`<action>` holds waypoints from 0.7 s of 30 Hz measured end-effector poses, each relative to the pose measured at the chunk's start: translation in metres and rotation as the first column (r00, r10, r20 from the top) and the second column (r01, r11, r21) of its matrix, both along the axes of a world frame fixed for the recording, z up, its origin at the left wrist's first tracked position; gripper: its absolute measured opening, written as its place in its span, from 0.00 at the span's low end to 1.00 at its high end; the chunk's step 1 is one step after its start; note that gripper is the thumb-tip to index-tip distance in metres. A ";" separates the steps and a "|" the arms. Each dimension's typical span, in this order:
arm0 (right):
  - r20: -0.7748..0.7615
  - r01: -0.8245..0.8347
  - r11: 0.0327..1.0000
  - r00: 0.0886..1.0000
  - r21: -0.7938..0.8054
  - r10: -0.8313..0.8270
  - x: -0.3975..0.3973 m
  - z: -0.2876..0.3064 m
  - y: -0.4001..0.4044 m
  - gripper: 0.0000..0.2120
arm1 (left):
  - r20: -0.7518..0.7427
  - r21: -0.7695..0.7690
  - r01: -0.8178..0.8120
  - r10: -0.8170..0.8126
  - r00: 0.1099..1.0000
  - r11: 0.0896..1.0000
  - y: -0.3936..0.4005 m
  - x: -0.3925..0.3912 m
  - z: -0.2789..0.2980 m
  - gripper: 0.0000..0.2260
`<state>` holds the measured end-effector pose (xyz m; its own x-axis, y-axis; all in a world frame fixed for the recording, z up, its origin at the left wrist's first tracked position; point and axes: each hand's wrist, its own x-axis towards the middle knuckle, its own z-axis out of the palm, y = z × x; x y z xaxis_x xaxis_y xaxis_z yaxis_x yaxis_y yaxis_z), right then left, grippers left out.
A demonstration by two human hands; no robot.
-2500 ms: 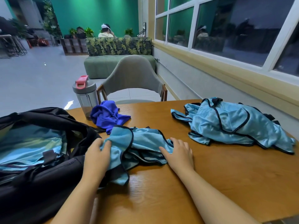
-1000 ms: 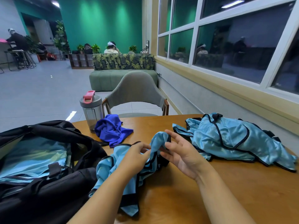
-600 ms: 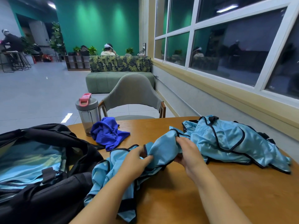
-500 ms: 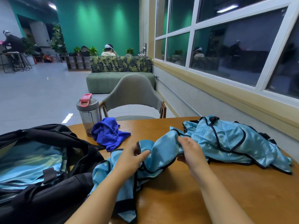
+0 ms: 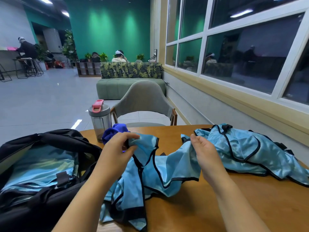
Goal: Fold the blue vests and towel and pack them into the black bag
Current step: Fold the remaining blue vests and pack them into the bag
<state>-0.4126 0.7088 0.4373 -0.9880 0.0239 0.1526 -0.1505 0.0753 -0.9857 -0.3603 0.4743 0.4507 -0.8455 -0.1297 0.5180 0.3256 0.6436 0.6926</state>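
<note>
Between my two hands a light blue vest point(image 5: 160, 169) with black trim hangs spread above the wooden table point(image 5: 209, 211). My left hand point(image 5: 117, 148) pinches one upper corner of it. My right hand point(image 5: 203, 153) holds the opposite edge, thumb hidden behind the cloth. A second blue vest point(image 5: 242, 149) lies crumpled at the right. The dark blue towel point(image 5: 117, 128) sits bunched behind my left hand. At the left the black bag point(image 5: 33, 203) lies open, with folded light blue cloth point(image 5: 38, 166) inside.
A grey bottle point(image 5: 100, 119) with a pink lid stands by the towel at the table's far edge. A grey chair point(image 5: 143, 101) faces the table. A window wall runs along the right. People sit far off in the room.
My hands have moved apart and stretched the vest wide between them, and my left hand now covers part of the towel. The heap at the right has not moved.
</note>
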 end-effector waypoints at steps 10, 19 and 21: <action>-0.081 -0.147 0.988 0.985 0.053 0.151 0.015 0.013 -0.019 0.12 | -0.168 -0.298 -0.179 0.133 0.977 0.938 -0.019 0.012 0.004 0.04; -0.142 -0.286 0.718 0.870 0.635 0.472 0.045 0.032 -0.053 0.30 | -0.154 -0.321 -0.137 0.091 0.984 0.937 -0.013 0.026 0.023 0.17; -0.145 -0.276 0.680 0.858 0.679 0.493 0.048 0.034 -0.055 0.32 | -0.119 -0.329 -0.124 0.089 0.989 0.936 -0.013 0.028 0.027 0.20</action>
<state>-0.3645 0.6536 0.4716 -0.7882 -0.5535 0.2691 -0.5769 0.5121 -0.6364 -0.3324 0.4608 0.4778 -0.7774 -0.0201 0.6287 0.2994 0.8672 0.3979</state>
